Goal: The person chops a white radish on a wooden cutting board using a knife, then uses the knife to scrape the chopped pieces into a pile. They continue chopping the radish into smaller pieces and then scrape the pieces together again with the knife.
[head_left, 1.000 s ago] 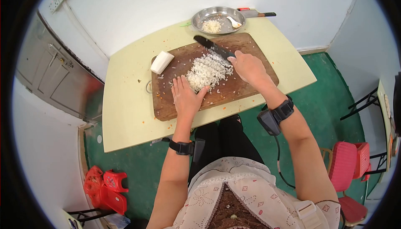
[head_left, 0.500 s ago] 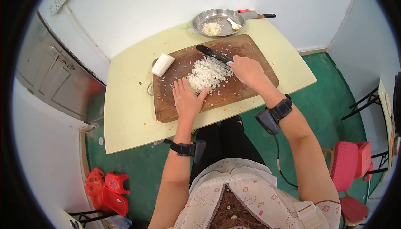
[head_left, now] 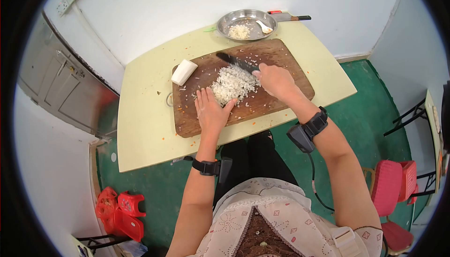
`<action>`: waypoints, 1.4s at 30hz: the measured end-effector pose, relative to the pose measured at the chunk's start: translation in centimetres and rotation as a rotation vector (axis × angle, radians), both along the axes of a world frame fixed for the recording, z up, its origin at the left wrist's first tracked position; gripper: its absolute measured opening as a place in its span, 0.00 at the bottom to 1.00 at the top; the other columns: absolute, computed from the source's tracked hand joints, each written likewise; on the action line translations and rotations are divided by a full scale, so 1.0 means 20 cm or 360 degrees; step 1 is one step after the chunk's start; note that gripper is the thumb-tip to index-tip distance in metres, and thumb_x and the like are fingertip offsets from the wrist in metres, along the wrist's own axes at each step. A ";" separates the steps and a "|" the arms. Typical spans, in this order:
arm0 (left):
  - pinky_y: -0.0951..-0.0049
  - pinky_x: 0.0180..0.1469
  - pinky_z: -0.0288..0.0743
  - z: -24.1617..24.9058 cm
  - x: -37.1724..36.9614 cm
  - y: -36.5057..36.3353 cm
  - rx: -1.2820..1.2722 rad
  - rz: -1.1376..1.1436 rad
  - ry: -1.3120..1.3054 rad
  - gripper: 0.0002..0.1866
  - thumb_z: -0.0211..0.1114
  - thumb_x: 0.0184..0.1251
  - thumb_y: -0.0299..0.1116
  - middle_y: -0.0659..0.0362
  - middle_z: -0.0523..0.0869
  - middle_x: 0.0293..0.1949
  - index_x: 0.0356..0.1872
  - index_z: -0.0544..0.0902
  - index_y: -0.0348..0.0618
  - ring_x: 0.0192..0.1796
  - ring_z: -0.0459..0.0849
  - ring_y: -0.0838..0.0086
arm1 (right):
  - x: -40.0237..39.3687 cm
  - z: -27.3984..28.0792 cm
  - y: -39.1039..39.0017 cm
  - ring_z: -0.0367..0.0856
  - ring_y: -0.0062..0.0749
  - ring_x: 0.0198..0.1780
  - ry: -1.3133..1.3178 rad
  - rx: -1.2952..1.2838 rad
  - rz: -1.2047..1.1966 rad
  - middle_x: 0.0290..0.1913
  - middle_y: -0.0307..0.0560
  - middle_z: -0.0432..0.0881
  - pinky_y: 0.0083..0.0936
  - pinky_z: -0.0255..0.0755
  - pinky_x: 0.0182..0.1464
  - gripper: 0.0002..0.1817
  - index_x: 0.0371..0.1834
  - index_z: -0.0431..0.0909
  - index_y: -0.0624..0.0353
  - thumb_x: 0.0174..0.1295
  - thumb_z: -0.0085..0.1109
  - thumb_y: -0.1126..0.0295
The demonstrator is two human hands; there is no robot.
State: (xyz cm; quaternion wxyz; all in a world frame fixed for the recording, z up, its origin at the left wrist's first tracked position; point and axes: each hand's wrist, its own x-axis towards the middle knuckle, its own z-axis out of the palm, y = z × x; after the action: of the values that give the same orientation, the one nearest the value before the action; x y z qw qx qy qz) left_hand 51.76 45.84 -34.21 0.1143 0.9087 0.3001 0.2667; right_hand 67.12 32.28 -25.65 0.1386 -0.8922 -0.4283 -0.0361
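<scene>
My right hand (head_left: pixel 277 82) is wrapped round the handle of a dark-bladed knife (head_left: pixel 234 61). The blade, blurred by motion, points to the upper left along the far side of a heap of finely chopped white vegetable (head_left: pixel 233 84). Flat on the near left of that heap rests my left hand (head_left: pixel 211 112), fingers stretched out and thumb spread against the pieces. Everything lies on a brown wooden cutting board (head_left: pixel 262 109). A thick white chunk of vegetable (head_left: pixel 184 72), like white radish, sits at the board's left edge.
Behind the board a round metal dish (head_left: pixel 226 18) holds pale chopped bits (head_left: pixel 239 32) and a white spoon (head_left: pixel 264 27). Next to it lies a cleaver (head_left: pixel 288 17) with a black handle. The pale yellow table (head_left: pixel 143 111) stands against a wall; red stools (head_left: pixel 129 215) are at lower left.
The knife in my right hand has shifted slightly left, its tip a little lower and its blade now blurred. My left hand stays in place beside the heap.
</scene>
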 end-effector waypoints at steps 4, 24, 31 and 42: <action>0.53 0.70 0.49 0.01 0.00 0.00 -0.0022 0.0006 0.0002 0.49 0.63 0.54 0.62 0.34 0.65 0.63 0.60 0.64 0.22 0.69 0.57 0.44 | 0.00 0.03 0.00 0.83 0.50 0.37 -0.0009 -0.0020 0.0008 0.31 0.56 0.83 0.42 0.76 0.39 0.19 0.36 0.75 0.63 0.68 0.44 0.56; 0.52 0.69 0.51 -0.01 -0.01 0.01 0.0041 -0.0007 -0.0037 0.48 0.63 0.54 0.62 0.33 0.66 0.62 0.60 0.65 0.22 0.68 0.59 0.43 | 0.00 0.05 0.00 0.83 0.50 0.36 0.0024 0.0017 -0.0046 0.30 0.56 0.83 0.43 0.75 0.39 0.19 0.37 0.75 0.62 0.68 0.44 0.56; 0.52 0.69 0.51 0.00 -0.01 0.00 0.0027 -0.0009 -0.0023 0.48 0.63 0.54 0.62 0.33 0.66 0.62 0.60 0.65 0.21 0.68 0.59 0.43 | 0.03 0.02 0.00 0.83 0.49 0.37 0.0001 0.0005 -0.0046 0.31 0.56 0.83 0.43 0.76 0.39 0.19 0.38 0.75 0.62 0.68 0.44 0.56; 0.52 0.70 0.50 0.00 -0.01 0.00 0.0028 -0.0005 0.0001 0.48 0.62 0.55 0.62 0.33 0.66 0.62 0.60 0.65 0.21 0.69 0.58 0.44 | 0.02 0.04 0.01 0.83 0.50 0.36 0.0034 0.0056 -0.0071 0.31 0.56 0.83 0.43 0.76 0.39 0.19 0.37 0.76 0.62 0.68 0.45 0.55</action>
State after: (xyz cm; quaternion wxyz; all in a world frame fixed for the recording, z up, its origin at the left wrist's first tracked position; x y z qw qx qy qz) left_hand 51.57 45.92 -34.15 0.1067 0.9102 0.2965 0.2688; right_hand 67.60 32.40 -24.82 0.1582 -0.8993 -0.4061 -0.0371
